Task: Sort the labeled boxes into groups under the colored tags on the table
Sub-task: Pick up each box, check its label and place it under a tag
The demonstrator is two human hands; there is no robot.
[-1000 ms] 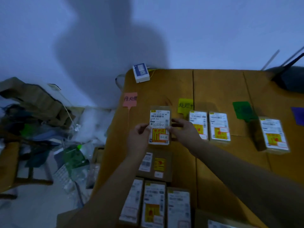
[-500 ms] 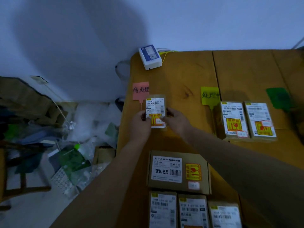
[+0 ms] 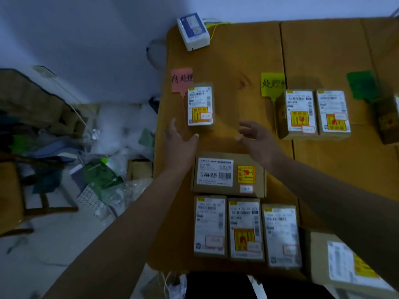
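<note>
A small labeled box (image 3: 200, 106) lies on the wooden table (image 3: 233, 61) just below the pink tag (image 3: 181, 79). My left hand (image 3: 179, 141) hovers open just below its left corner, and my right hand (image 3: 257, 139) is open to its lower right; neither touches it. Two labeled boxes (image 3: 299, 113) (image 3: 333, 114) sit under the yellow tag (image 3: 272, 84). A green tag (image 3: 361, 84) lies further right with a box (image 3: 387, 121) partly cut off. A wide box (image 3: 228, 174) lies below my hands, with three boxes in a row (image 3: 210, 226) (image 3: 246, 229) (image 3: 281, 235) nearer me.
A white and blue device (image 3: 194, 31) with cables sits at the table's far left corner. Another box (image 3: 347, 262) lies at the near right. Left of the table, the floor holds bags, plastic wrap, a green bottle (image 3: 101, 175) and a wooden chair (image 3: 13, 190).
Both hands carried the small box left to the spot under the pink tag, set it down and let go. They have drawn back toward me, fingers apart.
</note>
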